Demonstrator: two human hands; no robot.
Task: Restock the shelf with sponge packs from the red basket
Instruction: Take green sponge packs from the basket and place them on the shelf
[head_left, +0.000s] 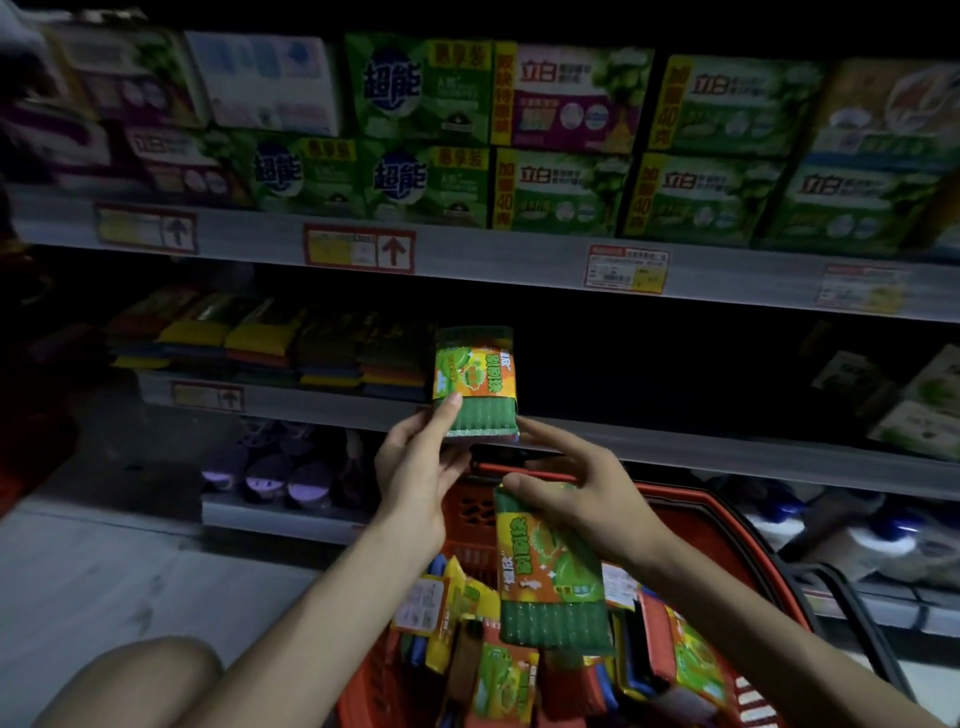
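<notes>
My left hand (415, 467) holds a green sponge pack (475, 382) upright at the front edge of the dark middle shelf (675, 447), thumb on its lower left corner. My right hand (576, 493) grips a second green sponge pack (550, 571) by its top end, just above the red basket (727, 525); its index finger reaches toward the first pack's lower right corner. The basket holds several more sponge packs (498, 675) in green, yellow and red wrappers. Stacked sponge packs (270, 343) lie on the same shelf to the left.
The shelf above carries rows of green and purple soap boxes (566, 192) behind price tags (358, 249). The middle shelf is dark to the right of the held pack, with pale packs (924, 405) at far right. Round purple items (280, 478) sit on the shelf below. My knee (130, 686) is at bottom left.
</notes>
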